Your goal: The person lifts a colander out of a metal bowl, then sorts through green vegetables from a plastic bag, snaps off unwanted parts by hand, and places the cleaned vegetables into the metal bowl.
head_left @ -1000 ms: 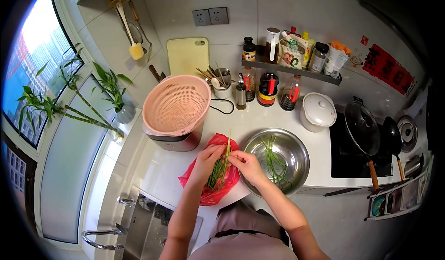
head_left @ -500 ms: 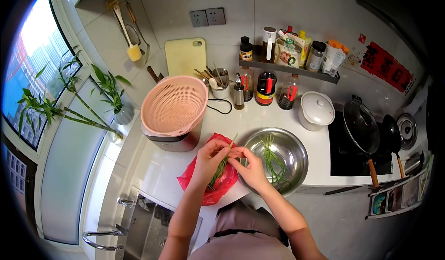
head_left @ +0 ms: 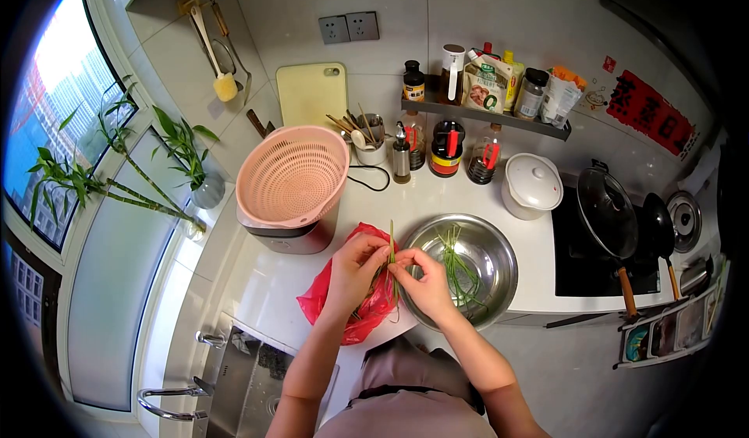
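On a white counter point(head_left: 253, 290), left to right: silver appliance point(head_left: 300, 239), utensil cup point(head_left: 371, 156), dark bottles point(head_left: 401, 159), white lidded pot point(head_left: 532, 188), black stove point(head_left: 576, 273); nearer the front edge, red plastic bag point(head_left: 360, 329) beside steel bowl point(head_left: 500, 274).

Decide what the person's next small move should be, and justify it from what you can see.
Probably, the right hand should gently pluck at the upright green stalk while the left hand steadies it. Fingertips of both hands meet at that stalk, close to the red bag, and the steel bowl nearby already holds loose green stalks.
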The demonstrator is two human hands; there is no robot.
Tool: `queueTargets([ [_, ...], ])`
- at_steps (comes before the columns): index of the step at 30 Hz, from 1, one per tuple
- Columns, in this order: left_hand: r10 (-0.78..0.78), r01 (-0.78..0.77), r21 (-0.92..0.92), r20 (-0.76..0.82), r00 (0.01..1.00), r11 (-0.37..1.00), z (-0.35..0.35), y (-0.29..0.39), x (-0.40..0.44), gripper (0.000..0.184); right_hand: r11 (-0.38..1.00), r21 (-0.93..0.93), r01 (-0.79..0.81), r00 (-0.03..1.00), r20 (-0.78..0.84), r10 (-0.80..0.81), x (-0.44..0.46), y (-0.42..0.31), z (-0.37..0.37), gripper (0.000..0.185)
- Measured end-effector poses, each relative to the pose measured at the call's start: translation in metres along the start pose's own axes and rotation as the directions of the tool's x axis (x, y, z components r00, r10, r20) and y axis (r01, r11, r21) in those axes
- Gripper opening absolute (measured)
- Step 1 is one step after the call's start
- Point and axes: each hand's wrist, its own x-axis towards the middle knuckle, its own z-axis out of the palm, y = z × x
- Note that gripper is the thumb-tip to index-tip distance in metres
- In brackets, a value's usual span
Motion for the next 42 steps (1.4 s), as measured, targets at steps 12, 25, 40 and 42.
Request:
queueTargets([
  [12, 0.019, -0.009, 0.119, -0.081, 0.997, 0.993, 0.007, -0.012, 0.0, 0.002, 0.995, -0.07, 0.064, 0.998, 0.028, -0.062, -0.001, -0.004, -0.007, 0.013],
  [25, 0.336, -0.273, 0.531, -0.022, 0.942, 0.802, 0.006, 0.014, -0.001, 0.007, 0.995, 0.068, -0.069, 0.996, 0.069, 0.064, -0.003, 0.012, -0.016, 0.012],
  [40, 0.16, -0.202, 0.873, 0.145, 0.976, 0.445, -0.046, -0.108, -0.02, 0.008, 0.887, 0.393, -0.241, 0.97, 0.106, 0.217, -0.012, 0.006, -0.05, 0.015],
  [42, -0.043, -0.145, 0.912, 0.175, 0.984, 0.384, -0.038, -0.138, -0.041, 0.009, 0.877, 0.421, -0.231, 0.973, 0.101, 0.208, -0.011, 0.009, -0.052, 0.016],
])
